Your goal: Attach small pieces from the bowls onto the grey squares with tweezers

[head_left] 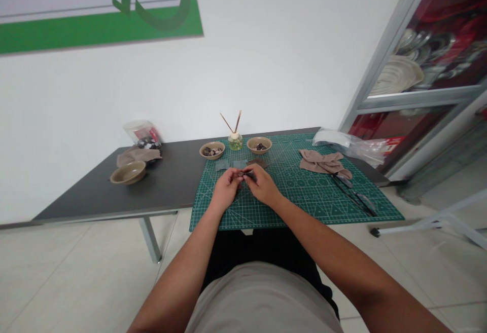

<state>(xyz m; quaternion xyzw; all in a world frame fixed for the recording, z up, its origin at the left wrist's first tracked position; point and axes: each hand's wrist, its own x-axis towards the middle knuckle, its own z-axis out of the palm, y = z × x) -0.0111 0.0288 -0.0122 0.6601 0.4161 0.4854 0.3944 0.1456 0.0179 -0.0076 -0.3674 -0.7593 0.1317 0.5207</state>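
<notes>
Both hands meet over the green cutting mat [304, 196], close to its left side. Between my fingertips is a small dark, flat, cloth-like piece [249, 174]; its exact kind is too small to make out. My left hand [227, 186] pinches its left end, fingers closed. From the other side my right hand [261, 183] grips it, with the fingers curled round. Just beyond the hands lie two grey-blue cloth pieces, one of them a square [222, 164], and a brown cloth piece [258, 162], partly hidden by my right hand.
Behind stand a bowl of dark and pale stones [212, 156], a second such bowl [259, 151] and a glass reed diffuser [235, 142]. Rightward lie a brown cloth [321, 162], glasses [353, 196] and a plastic bag [350, 145]. Another bowl [129, 176] and a tipped clear tub [142, 133] are left.
</notes>
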